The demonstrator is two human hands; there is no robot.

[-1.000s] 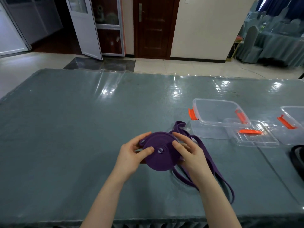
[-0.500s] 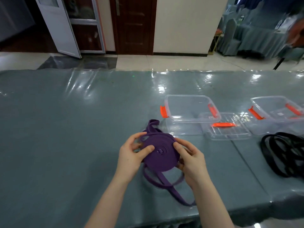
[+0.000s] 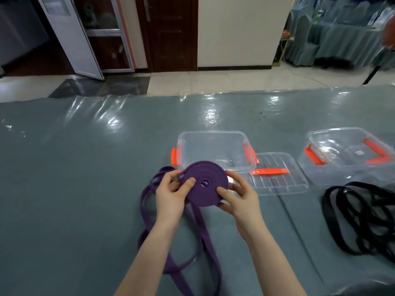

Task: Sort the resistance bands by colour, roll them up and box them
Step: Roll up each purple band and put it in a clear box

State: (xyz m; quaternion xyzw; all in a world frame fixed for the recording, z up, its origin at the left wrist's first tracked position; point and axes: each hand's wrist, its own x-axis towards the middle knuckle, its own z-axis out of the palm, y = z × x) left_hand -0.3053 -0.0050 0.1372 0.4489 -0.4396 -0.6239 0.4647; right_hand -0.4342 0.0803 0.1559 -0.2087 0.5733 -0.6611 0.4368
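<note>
Together, the left hand (image 3: 171, 194) and right hand (image 3: 241, 199) gripped the purple roll (image 3: 206, 182) with curled fingers (its loose tail (image 3: 205, 238) trailing on the surface (image 3: 74, 178)) before the clear box (image 3: 215, 150).

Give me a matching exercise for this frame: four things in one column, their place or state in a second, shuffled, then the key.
Things
1. purple roll
2. black bands
3. loose lid
4. far-right box

Places or states
A. flat on the table between the two boxes
B. unrolled heap at the right edge
C. held between both hands
D. open, no band visible inside

Pairs: 1-C, 2-B, 3-A, 4-D
</note>
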